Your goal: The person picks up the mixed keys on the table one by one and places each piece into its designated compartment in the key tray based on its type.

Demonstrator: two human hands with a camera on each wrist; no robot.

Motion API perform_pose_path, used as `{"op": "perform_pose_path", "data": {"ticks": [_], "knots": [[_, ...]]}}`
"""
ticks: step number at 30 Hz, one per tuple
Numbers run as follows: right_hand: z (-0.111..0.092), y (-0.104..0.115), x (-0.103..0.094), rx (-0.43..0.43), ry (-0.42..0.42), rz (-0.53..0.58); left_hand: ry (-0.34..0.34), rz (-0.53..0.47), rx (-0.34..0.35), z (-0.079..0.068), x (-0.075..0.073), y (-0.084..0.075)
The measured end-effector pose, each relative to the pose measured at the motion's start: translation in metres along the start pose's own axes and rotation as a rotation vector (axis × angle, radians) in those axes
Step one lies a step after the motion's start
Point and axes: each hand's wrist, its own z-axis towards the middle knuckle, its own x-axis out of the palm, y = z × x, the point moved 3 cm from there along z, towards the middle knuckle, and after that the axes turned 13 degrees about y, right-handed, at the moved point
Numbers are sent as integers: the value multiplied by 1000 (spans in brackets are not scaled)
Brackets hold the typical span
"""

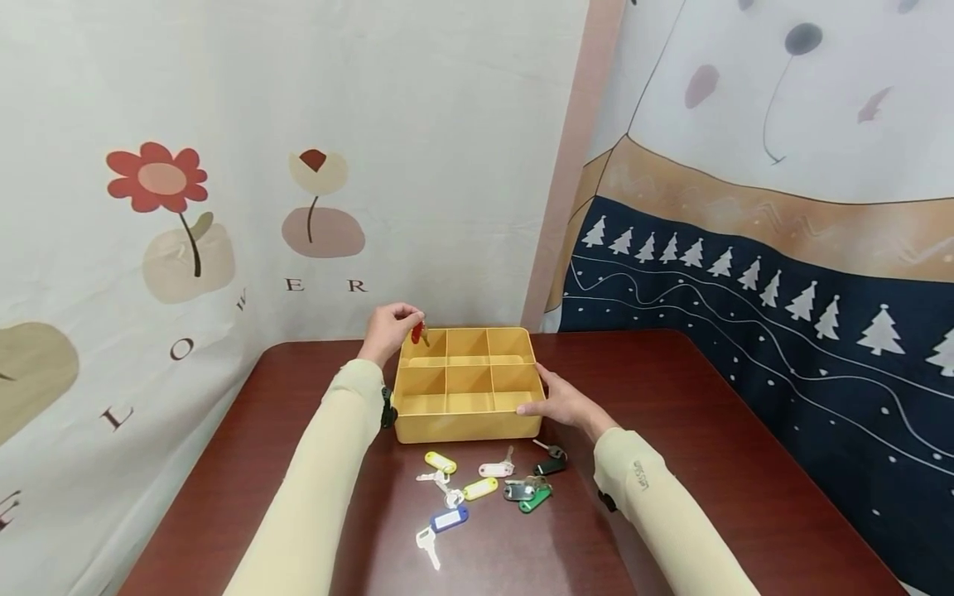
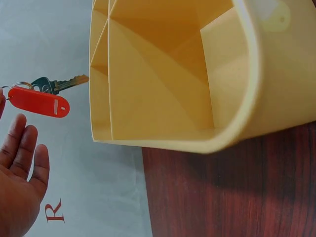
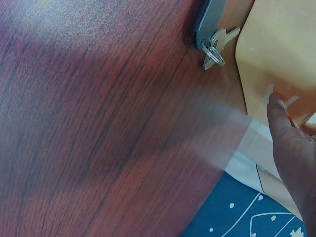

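Near the back left corner of a yellow divided box (image 1: 468, 427), my left hand (image 1: 384, 331) pinches a red key tag (image 2: 39, 102) by its ring. From the same ring hangs a key (image 2: 61, 85), its tip beside the box wall. The hand's other fingers (image 2: 22, 148) are extended beneath the tag. My right hand (image 1: 566, 403) rests on the box's front right corner, thumb over the front edge and fingers along the right side. The visible compartments of the box hold nothing.
In front of the box lie keys with tags: yellow (image 1: 440, 462), another yellow (image 1: 480, 488), white (image 1: 496, 469), blue (image 1: 449, 519), green (image 1: 536, 499), grey (image 1: 518, 492) and black (image 1: 550, 467). All rest on the dark red table (image 1: 246, 488), with printed curtains (image 1: 447, 165) behind.
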Motion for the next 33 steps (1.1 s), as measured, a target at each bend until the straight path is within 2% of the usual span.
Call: {"op": "perform_pose_path", "data": {"ticks": [8, 11, 18, 26, 33], "knots": [[2, -2, 2, 11, 1, 7, -11, 57, 7, 1, 1, -3], [2, -2, 1, 4, 4, 11, 2, 53, 22, 1, 2, -6], [1, 0, 1, -22, 7, 14, 27, 38, 8, -2, 1, -10], [1, 0, 2, -8, 9, 2, 26, 61, 34, -11, 0, -15], [-1, -1, 1, -16, 8, 2, 74, 50, 37, -26, 1, -22]]}}
